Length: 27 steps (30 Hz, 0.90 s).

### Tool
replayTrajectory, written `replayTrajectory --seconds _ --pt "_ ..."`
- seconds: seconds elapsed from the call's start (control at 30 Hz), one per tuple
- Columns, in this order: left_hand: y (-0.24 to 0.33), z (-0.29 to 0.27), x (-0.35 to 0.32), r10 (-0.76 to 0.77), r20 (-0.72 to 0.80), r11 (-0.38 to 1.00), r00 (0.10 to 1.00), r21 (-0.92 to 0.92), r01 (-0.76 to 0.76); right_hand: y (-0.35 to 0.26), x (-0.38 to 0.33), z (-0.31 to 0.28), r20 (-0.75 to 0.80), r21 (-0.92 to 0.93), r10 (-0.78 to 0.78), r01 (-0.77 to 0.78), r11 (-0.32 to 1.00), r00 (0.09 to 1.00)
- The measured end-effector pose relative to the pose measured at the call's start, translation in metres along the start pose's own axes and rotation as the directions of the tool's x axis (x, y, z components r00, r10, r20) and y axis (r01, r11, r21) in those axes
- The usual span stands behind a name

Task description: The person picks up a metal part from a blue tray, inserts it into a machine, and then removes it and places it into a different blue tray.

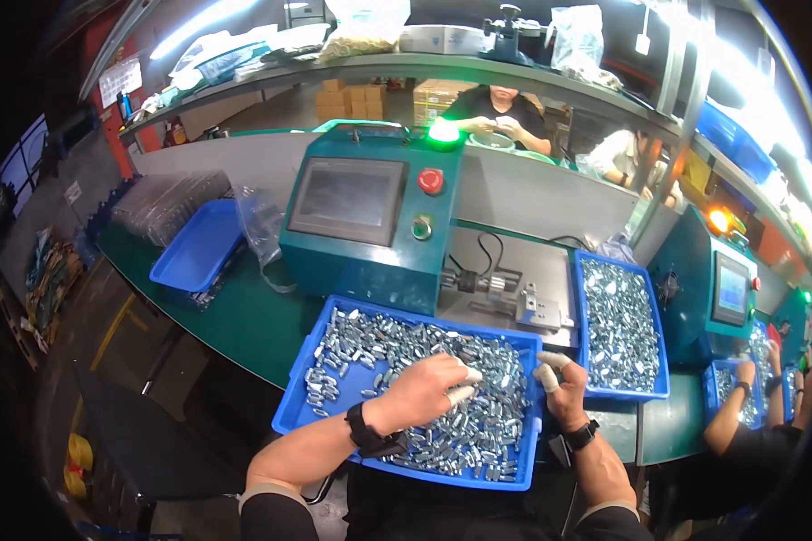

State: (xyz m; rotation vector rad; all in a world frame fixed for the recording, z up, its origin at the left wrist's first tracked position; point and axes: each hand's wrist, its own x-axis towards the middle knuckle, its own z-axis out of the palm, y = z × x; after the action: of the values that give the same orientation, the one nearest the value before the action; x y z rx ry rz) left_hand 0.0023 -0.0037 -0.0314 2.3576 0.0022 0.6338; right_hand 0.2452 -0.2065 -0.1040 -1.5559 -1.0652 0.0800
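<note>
A blue tray (284,397) full of small shiny metal parts (465,446) lies in front of me. My left hand (424,388) is over its middle, touching or just above the parts, fingers curled and pale covers on the tips. What its fingertips hold, if anything, is hidden. At the tray's right edge, my right hand (567,392) is raised with covered thumb and finger bent toward each other in a pinch; anything between them is too small to make out. Beyond the tray stands a green machine (361,261) with a metal clamping fixture (539,311) at its right.
Another blue tray of metal parts (618,329) stands right of the fixture. A blue tray (198,248) and clear stacked trays (167,206) lie left. A shelf (361,65) crosses overhead. Co-workers sit opposite, and another person's arm (731,410) works at the right.
</note>
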Motion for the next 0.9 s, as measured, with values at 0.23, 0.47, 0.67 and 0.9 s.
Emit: replayTrajectory --seconds 0.23,0.47,0.67,0.9 --pt "-0.013 0.010 -0.014 0.012 0.142 0.961 0.990 0.271 -0.050 -0.011 0.006 0.009 -0.004 0.049 -0.044 0.044 0.998 0.999" --pt "-0.015 0.015 -0.015 -0.096 0.327 0.957 0.940 0.289 -0.003 -0.011 0.003 0.013 0.025 -0.017 -0.082 0.082 0.996 0.996" --pt "-0.017 0.006 -0.011 -0.127 0.365 0.960 0.922 0.281 0.021 -0.007 0.012 0.020 -0.017 -0.037 -0.126 0.126 0.991 0.992" --pt "-0.014 0.002 -0.016 -0.050 0.426 0.974 0.903 0.220 -0.050 -0.011 -0.001 0.016 -0.001 -0.039 -0.156 0.156 0.987 0.988"
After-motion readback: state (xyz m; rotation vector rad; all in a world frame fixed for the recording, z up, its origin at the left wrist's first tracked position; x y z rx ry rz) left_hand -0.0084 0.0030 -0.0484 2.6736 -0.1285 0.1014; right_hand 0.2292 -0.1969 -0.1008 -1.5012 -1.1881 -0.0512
